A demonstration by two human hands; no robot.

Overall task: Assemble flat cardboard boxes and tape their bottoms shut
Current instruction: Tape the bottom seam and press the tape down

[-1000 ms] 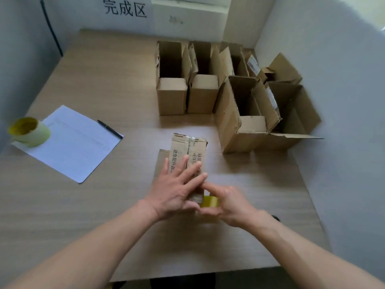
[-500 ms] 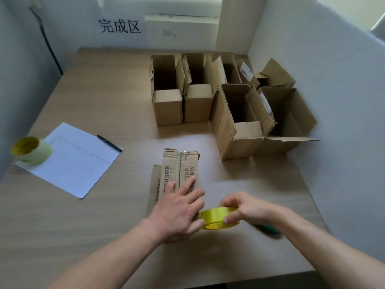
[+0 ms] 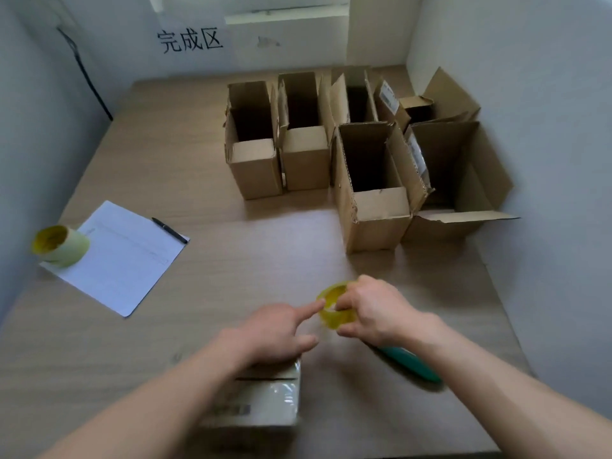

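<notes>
Gripping yellow tape roll, right hand; left hand points, blurred box beneath.

The tabletop looks like matt wood-grain laminate. Beyond it stand matt brown corrugated cardboard boxes. The tape roll is glossy translucent yellow plastic; the sheet left of it is smooth white paper.

On the back wall ahead of you, black characters read "完成区". The label on a far box flap, the sheet of paper and the print on the box under your left wrist are too blurred to read.
</notes>
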